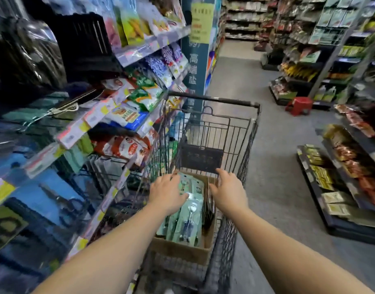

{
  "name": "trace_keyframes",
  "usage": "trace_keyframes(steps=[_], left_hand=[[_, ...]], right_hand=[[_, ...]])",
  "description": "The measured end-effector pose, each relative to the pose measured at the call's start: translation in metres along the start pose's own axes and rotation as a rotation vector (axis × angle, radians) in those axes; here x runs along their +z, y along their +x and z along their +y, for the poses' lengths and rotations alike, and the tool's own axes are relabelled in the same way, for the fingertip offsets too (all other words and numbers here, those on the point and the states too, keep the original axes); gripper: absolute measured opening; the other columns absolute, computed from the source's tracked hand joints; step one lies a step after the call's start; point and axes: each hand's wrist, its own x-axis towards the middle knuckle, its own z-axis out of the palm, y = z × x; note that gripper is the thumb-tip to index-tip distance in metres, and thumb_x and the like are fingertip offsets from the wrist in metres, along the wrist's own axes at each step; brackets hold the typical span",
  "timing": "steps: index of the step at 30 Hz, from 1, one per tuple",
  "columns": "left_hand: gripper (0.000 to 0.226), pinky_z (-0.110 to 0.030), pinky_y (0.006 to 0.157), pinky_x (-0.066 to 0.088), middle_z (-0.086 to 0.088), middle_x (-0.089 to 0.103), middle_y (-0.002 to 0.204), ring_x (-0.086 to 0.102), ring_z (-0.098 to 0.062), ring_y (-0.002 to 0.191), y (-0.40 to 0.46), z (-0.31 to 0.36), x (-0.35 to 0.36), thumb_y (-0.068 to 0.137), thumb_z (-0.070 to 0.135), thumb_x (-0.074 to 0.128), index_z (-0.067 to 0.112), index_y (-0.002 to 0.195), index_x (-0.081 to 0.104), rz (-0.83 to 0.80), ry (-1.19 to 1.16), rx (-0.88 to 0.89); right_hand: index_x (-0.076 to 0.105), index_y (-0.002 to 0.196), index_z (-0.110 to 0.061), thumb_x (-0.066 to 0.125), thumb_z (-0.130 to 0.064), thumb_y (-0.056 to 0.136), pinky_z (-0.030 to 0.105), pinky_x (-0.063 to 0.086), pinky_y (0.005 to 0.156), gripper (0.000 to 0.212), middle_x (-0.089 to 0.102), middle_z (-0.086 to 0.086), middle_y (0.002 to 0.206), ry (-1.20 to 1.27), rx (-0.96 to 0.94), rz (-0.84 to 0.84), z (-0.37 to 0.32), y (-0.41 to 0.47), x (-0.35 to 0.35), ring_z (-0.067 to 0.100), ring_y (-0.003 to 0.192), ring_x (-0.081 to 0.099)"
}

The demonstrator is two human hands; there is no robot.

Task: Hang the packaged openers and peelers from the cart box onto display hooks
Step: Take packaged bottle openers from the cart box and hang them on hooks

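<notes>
A brown cardboard box (180, 251) sits inside a wire shopping cart (237, 145). It holds several pale green carded packs of openers and peelers (190, 219), lying flat in a stack. My left hand (167, 190) rests palm down on the top packs at the box's far left, fingers spread. My right hand (229, 187) reaches over the box's far right edge, fingers spread, holding nothing that I can see. The display hooks are not clearly visible.
Shelves of bagged goods (127, 115) with price tags run close along the cart's left side. A grey floor aisle (273, 166) opens to the right. Low shelves (341, 187) stand at the right, and a red stool (299, 105) sits farther back.
</notes>
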Motion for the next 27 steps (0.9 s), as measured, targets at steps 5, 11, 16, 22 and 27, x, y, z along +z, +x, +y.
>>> trace_keyframes(steps=[5,11,16,22,27], left_hand=[[0.075,-0.043,0.105,0.042,-0.006,0.05,0.142,0.046,-0.031,0.129,0.074,-0.032,0.071,0.083,0.06,0.063,0.023,0.144,0.04,-0.204,-0.048,-0.078],[0.073,-0.041,0.104,0.044,-0.011,0.055,0.136,0.049,-0.032,0.128,0.103,-0.048,0.169,0.08,0.051,0.07,0.021,0.142,0.044,-0.399,-0.207,-0.221],[0.075,-0.045,0.097,0.049,-0.01,0.055,0.134,0.054,-0.032,0.121,0.108,-0.045,0.234,0.075,0.047,0.079,0.018,0.134,0.044,-0.408,-0.295,-0.419],[0.078,-0.047,0.1,0.046,-0.005,0.057,0.133,0.059,-0.029,0.117,0.109,-0.04,0.274,0.069,0.045,0.084,0.018,0.132,0.048,-0.213,-0.246,-0.54],[0.07,-0.041,0.095,0.048,-0.004,0.059,0.124,0.057,-0.028,0.114,0.11,-0.042,0.273,0.067,0.047,0.085,0.019,0.123,0.056,-0.216,-0.236,-0.551]], right_hand=[[0.042,0.141,-0.026,0.06,-0.041,0.09,0.042,0.047,0.099,0.056,0.054,0.003,0.132,-0.011,0.167,-0.128,0.023,0.048,0.065,0.024,0.121,0.052],[0.04,0.142,-0.029,0.06,-0.042,0.091,0.038,0.05,0.095,0.057,0.055,0.002,0.129,0.011,0.309,-0.27,0.058,0.067,0.136,0.021,0.117,0.054],[0.041,0.142,-0.028,0.06,-0.041,0.091,0.038,0.048,0.094,0.056,0.055,0.0,0.132,0.004,0.325,-0.315,0.083,0.078,0.179,0.022,0.118,0.054],[0.038,0.145,-0.025,0.06,-0.041,0.092,0.035,0.042,0.101,0.06,0.053,0.002,0.134,0.08,0.347,-0.389,0.106,0.079,0.208,0.021,0.124,0.049],[0.038,0.146,-0.025,0.06,-0.042,0.092,0.034,0.042,0.1,0.061,0.051,0.002,0.137,0.115,0.376,-0.433,0.11,0.077,0.211,0.02,0.125,0.048]])
